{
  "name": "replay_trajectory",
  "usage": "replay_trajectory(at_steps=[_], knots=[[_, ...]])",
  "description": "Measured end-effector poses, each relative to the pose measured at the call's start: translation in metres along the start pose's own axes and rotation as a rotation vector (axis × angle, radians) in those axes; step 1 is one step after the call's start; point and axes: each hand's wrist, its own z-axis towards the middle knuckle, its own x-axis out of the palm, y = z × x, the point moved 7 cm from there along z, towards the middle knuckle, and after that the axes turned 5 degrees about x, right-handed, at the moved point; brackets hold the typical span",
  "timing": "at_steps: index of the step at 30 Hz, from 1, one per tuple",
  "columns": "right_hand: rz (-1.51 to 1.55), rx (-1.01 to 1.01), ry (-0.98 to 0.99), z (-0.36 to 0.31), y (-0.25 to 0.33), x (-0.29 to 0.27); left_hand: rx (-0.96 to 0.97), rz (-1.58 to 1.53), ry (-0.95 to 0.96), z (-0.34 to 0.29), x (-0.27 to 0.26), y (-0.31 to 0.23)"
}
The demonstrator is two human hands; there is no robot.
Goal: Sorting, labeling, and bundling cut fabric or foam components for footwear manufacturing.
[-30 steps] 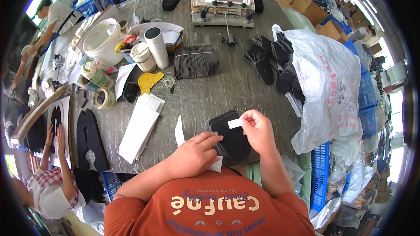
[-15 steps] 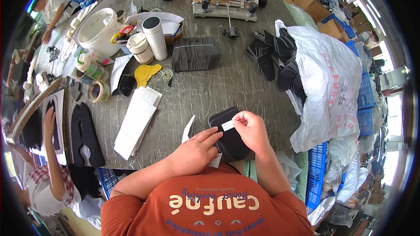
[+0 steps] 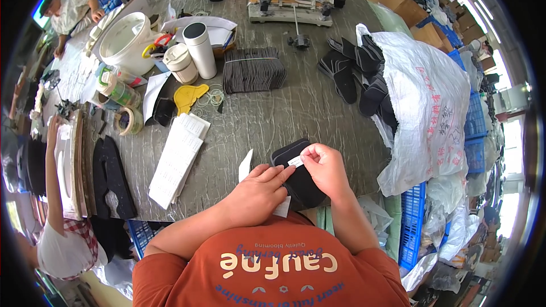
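Observation:
A small white label (image 3: 295,161) lies against the top of some black foam pads (image 3: 306,186), stacked at the table's near edge. Thumb and forefinger of my right hand (image 3: 326,170) pinch the label's right end. From the left, my left hand (image 3: 257,194) reaches over the pads with its fingers stretched out, the fingertips touching the label's lower left end. Its palm side is hidden. A white paper strip (image 3: 245,165) stands out beyond the left hand, and another piece of white paper (image 3: 282,207) shows below it.
Left of my hands lie white written sheets (image 3: 175,162) and a black cut-out piece (image 3: 111,176). Farther off are a bundle of black pads (image 3: 254,71), a white bottle (image 3: 199,51) and a clamped frame (image 3: 291,0). A white sack (image 3: 424,108) spills black pieces on the right.
My left fingertips have shifted slightly toward the label's right end. At the far edge, a co-worker's hand now touches a black pad; the left co-worker's arm has stretched farther away.

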Motion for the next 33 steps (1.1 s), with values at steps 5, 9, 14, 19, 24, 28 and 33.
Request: replay_trajectory(at_steps=[5, 9, 14, 19, 24, 28, 33], knots=[[-0.039, 0.030, -0.076, -0.005, 0.002, -0.005, -0.002, 0.119, 0.038, 0.002, 0.007, -0.004], [-0.093, 0.036, -0.111, -0.007, -0.004, -0.007, -0.016, 0.137, 0.071, 0.003, 0.009, -0.005], [-0.251, 0.030, -0.143, -0.006, -0.001, -0.008, -0.010, 0.178, 0.093, 0.007, 0.007, -0.008], [-0.390, -0.128, -0.272, -0.002, 0.008, -0.008, -0.083, 0.111, 0.092, 0.018, 0.003, 0.008], [-0.364, -0.518, -0.398, -0.013, 0.023, -0.003, -0.068, 0.121, 0.079, 0.020, -0.004, 0.004], [-0.374, -0.191, -0.443, -0.016, -0.004, -0.011, -0.044, -0.075, -0.079, 0.011, 0.003, 0.006], [-0.260, -0.239, -0.471, -0.017, -0.023, -0.028, -0.034, -0.224, 0.064, 0.006, 0.031, 0.013]])
